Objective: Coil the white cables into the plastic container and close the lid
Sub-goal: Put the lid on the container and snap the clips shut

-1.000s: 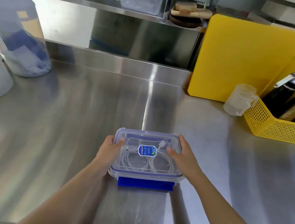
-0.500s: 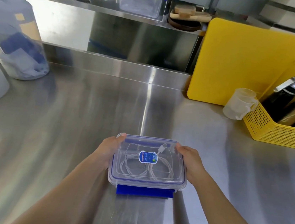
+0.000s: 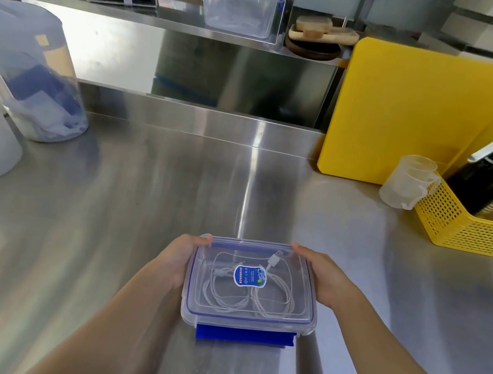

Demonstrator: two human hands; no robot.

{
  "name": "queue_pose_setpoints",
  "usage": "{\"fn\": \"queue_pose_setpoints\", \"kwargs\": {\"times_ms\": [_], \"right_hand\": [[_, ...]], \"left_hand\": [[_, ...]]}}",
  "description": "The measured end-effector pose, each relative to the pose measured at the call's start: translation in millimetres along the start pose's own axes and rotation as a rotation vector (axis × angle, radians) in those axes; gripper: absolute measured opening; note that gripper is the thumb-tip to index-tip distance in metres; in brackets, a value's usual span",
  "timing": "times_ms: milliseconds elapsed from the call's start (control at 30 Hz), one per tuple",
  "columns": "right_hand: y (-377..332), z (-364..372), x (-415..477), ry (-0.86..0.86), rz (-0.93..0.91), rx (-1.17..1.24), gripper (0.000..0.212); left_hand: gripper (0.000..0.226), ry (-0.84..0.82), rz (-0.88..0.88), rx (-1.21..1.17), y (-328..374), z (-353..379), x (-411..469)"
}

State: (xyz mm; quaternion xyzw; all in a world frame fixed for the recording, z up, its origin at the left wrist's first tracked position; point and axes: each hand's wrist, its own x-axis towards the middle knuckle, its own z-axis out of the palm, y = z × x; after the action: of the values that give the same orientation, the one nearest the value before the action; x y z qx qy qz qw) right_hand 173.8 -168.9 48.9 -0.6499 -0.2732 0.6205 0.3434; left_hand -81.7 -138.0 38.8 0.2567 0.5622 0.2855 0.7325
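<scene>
Both hands — left [image 3: 178,261], right [image 3: 325,279] — clasp lidded plastic container [image 3: 246,317]; white cables [image 3: 244,295] coiled inside.

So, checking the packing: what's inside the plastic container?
White cables lie coiled inside the plastic container, seen through its lid; a sticker hides a small part.

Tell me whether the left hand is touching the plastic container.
Touching. In the head view the left hand presses against the left side of the plastic container, its fingers curled over the far corner of the lid, with no gap visible.
</scene>
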Motion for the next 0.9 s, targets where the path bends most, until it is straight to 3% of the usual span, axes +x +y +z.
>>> {"fn": "queue_pose_setpoints", "kwargs": {"times_ms": [133,200,333,467,567,633,667,767,800,900], "right_hand": [[-6.1,-3.9,6.2,-0.087,-0.045,0.034,0.026],[-7.9,-3.7,7.3,-0.090,-0.090,0.001,0.024],[-15.2,0.8,8.5,-0.059,-0.188,-0.243,0.018],[-25.8,17.9,10.7,-0.013,-0.378,-0.734,0.010],[-21.8,27.5,9.5,0.014,-0.443,-0.813,0.016],[-18.7,27.6,9.6,0.029,-0.465,-0.795,0.018],[-17.5,26.9,9.8,0.025,-0.471,-0.785,0.018],[-17.0,25.3,9.4,0.031,-0.472,-0.803,0.017],[-17.8,25.7,10.2,0.050,-0.472,-0.849,0.018],[-23.2,34.0,12.8,0.131,-0.457,-1.088,0.020]], "left_hand": [[0.027,-0.044,0.088,-0.005,0.6,-2.7,1.1],[0.026,0.034,0.147,0.026,1.2,-0.6,1.2],[0.021,0.080,0.283,0.207,2.4,7.3,-3.0],[0.024,0.157,0.465,0.533,0.6,11.4,-3.4],[0.029,0.302,0.552,1.012,-6.4,15.3,-4.8],[0.033,0.493,0.750,1.366,-13.2,25.3,-17.7],[0.035,0.483,0.916,1.458,-17.7,33.0,-26.6],[0.041,0.149,1.258,1.581,-43.1,56.7,-58.9],[0.049,0.074,1.290,1.703,-55.8,60.2,-63.2],[0.082,-0.003,1.051,2.056,-79.4,67.9,-69.1]]}}
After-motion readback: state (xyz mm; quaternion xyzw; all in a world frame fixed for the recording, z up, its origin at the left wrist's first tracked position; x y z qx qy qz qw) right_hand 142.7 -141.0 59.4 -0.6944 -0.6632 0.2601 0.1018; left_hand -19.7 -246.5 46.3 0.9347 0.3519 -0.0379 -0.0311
